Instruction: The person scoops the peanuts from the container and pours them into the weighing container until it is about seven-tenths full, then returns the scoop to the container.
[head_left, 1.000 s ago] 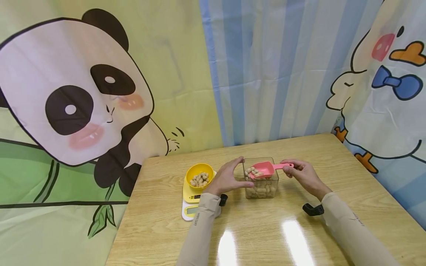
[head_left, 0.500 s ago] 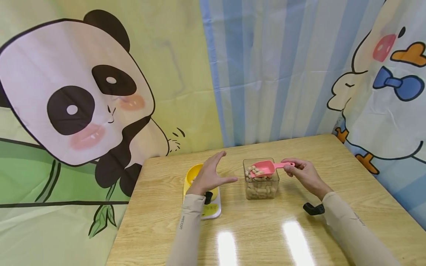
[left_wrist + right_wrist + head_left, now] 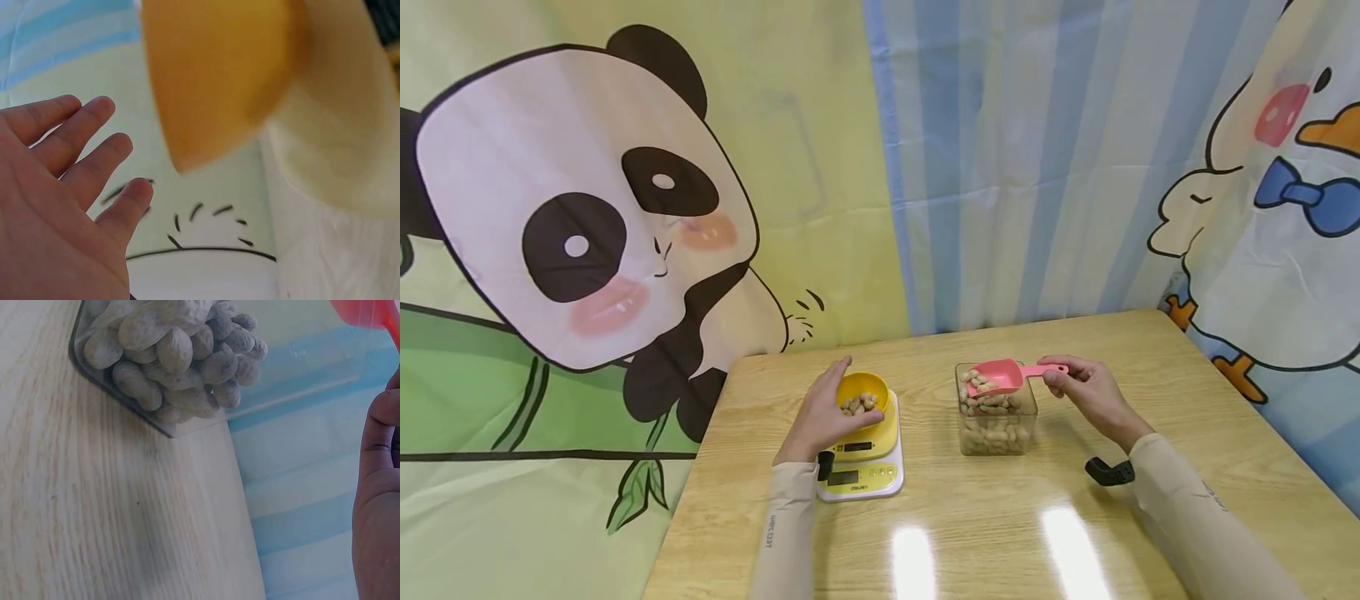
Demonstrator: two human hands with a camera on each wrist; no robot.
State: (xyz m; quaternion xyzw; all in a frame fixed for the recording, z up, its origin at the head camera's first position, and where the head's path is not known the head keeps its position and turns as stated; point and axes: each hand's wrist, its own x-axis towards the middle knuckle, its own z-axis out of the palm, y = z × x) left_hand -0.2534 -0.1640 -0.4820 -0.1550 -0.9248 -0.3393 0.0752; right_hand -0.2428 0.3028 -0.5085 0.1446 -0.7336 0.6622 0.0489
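Note:
My left hand (image 3: 818, 417) is beside the yellow bowl (image 3: 861, 383), thumb and fingers spread around its left and near side. In the left wrist view its fingers (image 3: 94, 169) are apart from the bowl. Several unshelled peanuts (image 3: 859, 405) lie in the bowl, which stands on a yellow and white kitchen scale (image 3: 889, 446). My right hand (image 3: 1093, 398) pinches the handle of a pink scoop (image 3: 1002, 376). The scoop is over the opening of a clear square container (image 3: 1032, 408) of peanuts, with peanuts at its front. Its underside is partly hidden.
Everything stands on a light wooden table (image 3: 985, 533). The container is to the right of the scale, with a gap between them. Behind the table hangs a printed curtain (image 3: 820, 167). Dark wrist-worn camera parts (image 3: 1108, 472) show below the right hand.
My left hand has left the container's side and moved left to the bowl, passing in front of it. The right hand still holds the scoop over the container. The view has shifted slightly.

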